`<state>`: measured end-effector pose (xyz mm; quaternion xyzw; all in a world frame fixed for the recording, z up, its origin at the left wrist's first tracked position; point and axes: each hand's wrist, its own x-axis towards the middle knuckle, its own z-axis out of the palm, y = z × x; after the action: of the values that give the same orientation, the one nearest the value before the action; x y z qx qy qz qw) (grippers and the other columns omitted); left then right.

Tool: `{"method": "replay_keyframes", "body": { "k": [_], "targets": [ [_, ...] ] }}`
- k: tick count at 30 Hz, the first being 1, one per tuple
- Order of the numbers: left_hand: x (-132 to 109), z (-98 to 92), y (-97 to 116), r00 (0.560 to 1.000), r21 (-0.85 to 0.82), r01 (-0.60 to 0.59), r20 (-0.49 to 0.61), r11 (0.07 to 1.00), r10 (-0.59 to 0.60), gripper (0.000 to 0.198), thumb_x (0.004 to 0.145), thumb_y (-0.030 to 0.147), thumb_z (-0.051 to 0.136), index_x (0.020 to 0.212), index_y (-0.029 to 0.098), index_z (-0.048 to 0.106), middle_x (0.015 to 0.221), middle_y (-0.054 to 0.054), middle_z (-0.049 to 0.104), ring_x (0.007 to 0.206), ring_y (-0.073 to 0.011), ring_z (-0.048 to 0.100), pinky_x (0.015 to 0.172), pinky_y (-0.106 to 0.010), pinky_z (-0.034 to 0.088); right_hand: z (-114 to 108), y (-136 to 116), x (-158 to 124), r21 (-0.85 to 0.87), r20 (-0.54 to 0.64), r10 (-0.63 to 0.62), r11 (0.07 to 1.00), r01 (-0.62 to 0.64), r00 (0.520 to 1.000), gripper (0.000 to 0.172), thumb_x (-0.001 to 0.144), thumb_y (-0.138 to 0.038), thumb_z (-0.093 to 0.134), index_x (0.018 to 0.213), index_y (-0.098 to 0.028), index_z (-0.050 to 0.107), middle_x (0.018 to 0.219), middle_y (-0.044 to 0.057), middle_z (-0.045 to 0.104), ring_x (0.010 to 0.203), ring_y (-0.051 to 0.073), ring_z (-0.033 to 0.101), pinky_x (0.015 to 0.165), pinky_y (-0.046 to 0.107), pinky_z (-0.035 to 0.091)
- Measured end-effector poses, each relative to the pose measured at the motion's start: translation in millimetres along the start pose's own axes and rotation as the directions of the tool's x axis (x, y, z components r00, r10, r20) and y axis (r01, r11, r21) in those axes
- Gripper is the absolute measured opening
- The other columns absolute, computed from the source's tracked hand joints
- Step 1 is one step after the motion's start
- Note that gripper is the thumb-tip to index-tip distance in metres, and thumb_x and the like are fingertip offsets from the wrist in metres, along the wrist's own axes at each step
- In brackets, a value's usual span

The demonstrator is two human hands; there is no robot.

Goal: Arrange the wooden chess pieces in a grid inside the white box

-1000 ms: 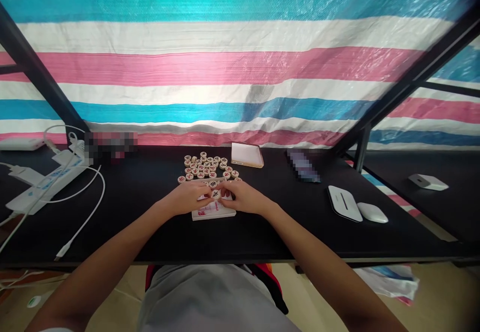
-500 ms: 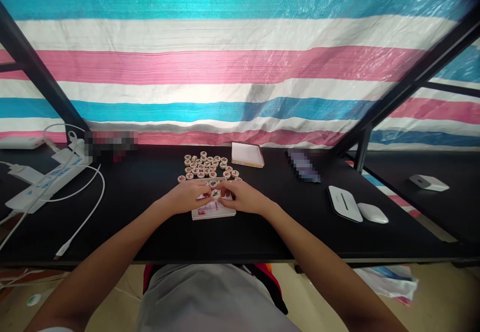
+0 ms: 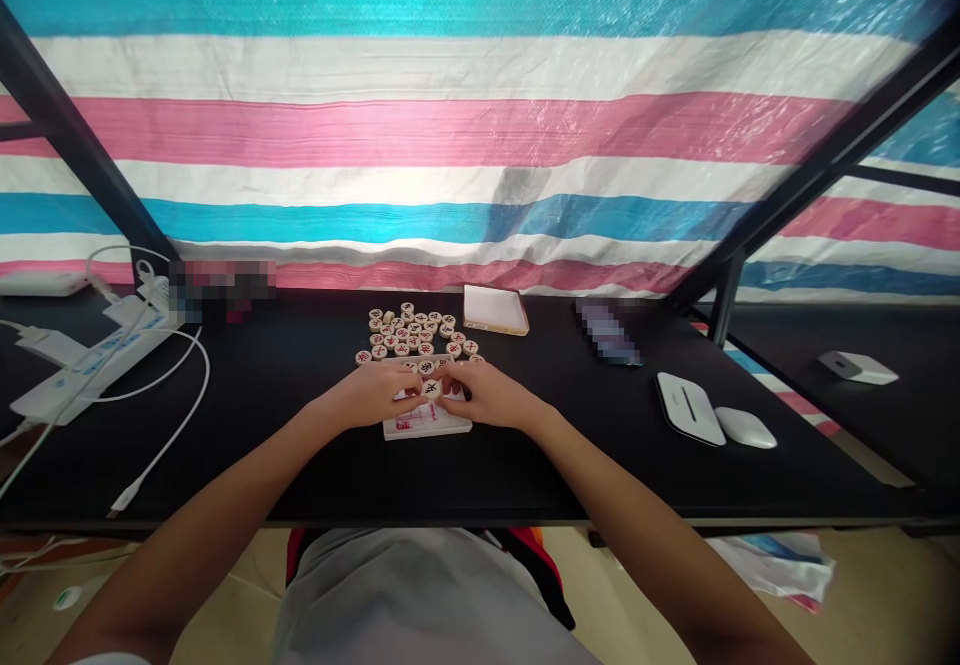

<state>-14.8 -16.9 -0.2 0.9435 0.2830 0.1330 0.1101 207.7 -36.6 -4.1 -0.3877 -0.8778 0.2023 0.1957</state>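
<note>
Between the fingertips of both hands is a round Chinese chess piece point(image 3: 431, 389) with a dark character facing up. My left hand point(image 3: 377, 392) pinches it from the left, and my right hand point(image 3: 487, 393) closes on it from the right. Below the hands lies a shallow white box point(image 3: 427, 432) with red printing inside; my hands and wrists cover part of its sides. Another dark-lettered piece point(image 3: 426, 368) sits just beyond the held one. Several more Chinese chess pieces point(image 3: 402, 336), lettered in red or black, spread over the black desk behind the box.
The box's lid point(image 3: 495, 311) lies behind the pieces. To the right are a blurred phone point(image 3: 609, 333), a white flat device point(image 3: 690, 408) and a white mouse point(image 3: 745, 427). A power strip point(image 3: 97, 360) and white cables point(image 3: 180, 435) occupy the left. A striped sheet point(image 3: 450, 135) hangs behind the desk.
</note>
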Motion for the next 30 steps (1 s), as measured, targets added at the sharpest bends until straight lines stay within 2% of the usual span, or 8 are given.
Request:
{"method": "replay_keyframes", "body": {
  "k": [9, 20, 30],
  "targets": [
    [0.9, -1.1, 1.4, 0.998, 0.038, 0.059, 0.017, 0.998, -0.060, 0.023, 0.089, 0.036, 0.051, 0.086, 0.020, 0.067, 0.079, -0.002, 0.065, 0.078, -0.0165, 0.061, 0.067, -0.023, 0.040, 1.1, 3.3, 0.0, 0.009, 0.002, -0.012, 1.000, 0.012, 1.000, 0.028, 0.082, -0.027, 0.058, 0.109, -0.018, 0.059, 0.081, 0.002, 0.065, 0.074, 0.014, 0.060, 0.070, 0.026, 0.044],
    [0.8, -2.6, 3.4, 0.999, 0.023, 0.048, 0.026, 0.999, -0.048, 0.032, 0.091, 0.041, 0.046, 0.083, 0.019, 0.066, 0.078, -0.002, 0.065, 0.077, -0.0164, 0.060, 0.065, -0.023, 0.040, -0.7, -0.3, -0.1, 0.013, 0.009, 0.006, 1.000, -0.006, 1.000, 0.026, 0.082, -0.028, 0.060, 0.106, -0.019, 0.060, 0.082, 0.002, 0.065, 0.075, 0.014, 0.060, 0.070, 0.026, 0.044],
    [0.7, -0.9, 2.2, 0.999, 0.033, 0.027, 0.030, 0.999, -0.028, 0.030, 0.091, 0.040, 0.046, 0.086, 0.019, 0.067, 0.079, -0.003, 0.065, 0.077, -0.0166, 0.060, 0.067, -0.024, 0.041, 0.3, 0.1, 0.1, 0.018, 0.027, 0.027, 0.999, -0.027, 0.999, 0.028, 0.080, -0.027, 0.062, 0.107, -0.019, 0.059, 0.082, 0.002, 0.064, 0.077, 0.015, 0.059, 0.070, 0.026, 0.044]
  ]
}}
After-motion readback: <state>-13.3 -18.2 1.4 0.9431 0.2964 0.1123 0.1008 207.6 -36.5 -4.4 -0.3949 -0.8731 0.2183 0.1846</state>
